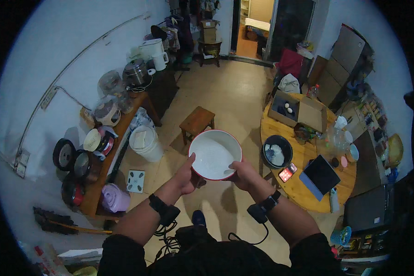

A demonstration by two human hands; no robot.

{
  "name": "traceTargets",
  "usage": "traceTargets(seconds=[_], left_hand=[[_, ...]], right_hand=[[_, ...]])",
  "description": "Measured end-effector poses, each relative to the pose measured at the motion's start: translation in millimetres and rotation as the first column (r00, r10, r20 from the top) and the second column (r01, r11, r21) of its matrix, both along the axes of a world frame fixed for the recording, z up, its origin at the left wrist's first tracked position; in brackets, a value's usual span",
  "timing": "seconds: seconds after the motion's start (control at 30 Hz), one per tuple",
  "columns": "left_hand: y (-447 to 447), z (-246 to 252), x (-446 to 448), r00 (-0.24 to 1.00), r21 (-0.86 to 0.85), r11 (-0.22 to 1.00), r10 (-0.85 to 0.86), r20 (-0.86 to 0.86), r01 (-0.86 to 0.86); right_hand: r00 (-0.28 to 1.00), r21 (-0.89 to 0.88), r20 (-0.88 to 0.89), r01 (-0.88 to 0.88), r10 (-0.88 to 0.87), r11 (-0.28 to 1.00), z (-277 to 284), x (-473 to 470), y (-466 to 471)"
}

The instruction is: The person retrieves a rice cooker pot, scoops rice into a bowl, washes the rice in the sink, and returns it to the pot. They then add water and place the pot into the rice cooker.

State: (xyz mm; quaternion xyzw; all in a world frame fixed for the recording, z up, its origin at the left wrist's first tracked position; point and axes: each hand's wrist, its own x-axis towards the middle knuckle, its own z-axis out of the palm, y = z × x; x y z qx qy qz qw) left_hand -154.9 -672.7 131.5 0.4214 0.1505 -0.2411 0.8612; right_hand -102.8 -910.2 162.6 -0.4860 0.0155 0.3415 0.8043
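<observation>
Both hands hold a white enamel basin with a red rim (215, 153) in front of the body, its open side facing up. My left hand (189, 176) grips its lower left edge, the thumb on the rim. On the lower right edge is my right hand (243, 173), its thumb over the rim. The basin's inside looks white, with a small pale patch near the right thumb; what that is I cannot tell. Black straps with small devices circle both wrists, and cables run from them.
A wooden stool (197, 120) stands just beyond the basin. To the right, a round wooden table (283, 129) bears a black bowl (277, 151), a phone (287, 172), a tablet (319, 175) and an open cardboard box (312, 114). At left are a shelf (124, 138) with pots and a white bucket (146, 143).
</observation>
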Motion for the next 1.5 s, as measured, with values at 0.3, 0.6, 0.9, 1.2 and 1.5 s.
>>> traceTargets(seconds=[0.3,0.6,0.9,1.2,1.5], left_hand=[[36.7,0.7,140.4,0.999,0.193,0.981,-0.016,0.035,0.009],[5.5,8.2,246.6,0.98,-0.033,0.98,-0.197,0.028,0.198],[-65.5,27.7,323.7,0.946,0.025,0.946,-0.323,-0.008,0.324],[-111.7,4.7,376.8,0.824,-0.067,0.829,-0.559,-0.092,0.555],[-153.8,-33.9,440.3,0.577,-0.088,0.588,-0.807,-0.127,0.804]], right_hand=[[0.98,0.215,-0.065,0.196,-0.187,0.957,-12.2,93.7,27.5],[0.998,0.128,-0.033,0.055,-0.051,0.99,-27.0,177.7,-1.6],[0.983,0.385,-0.15,0.159,-0.109,0.909,6.9,246.5,-51.3],[0.916,0.425,-0.294,0.381,-0.273,0.821,-32.3,258.9,-97.7],[0.753,0.367,-0.493,0.635,-0.436,0.68,-65.3,266.7,-124.2]])
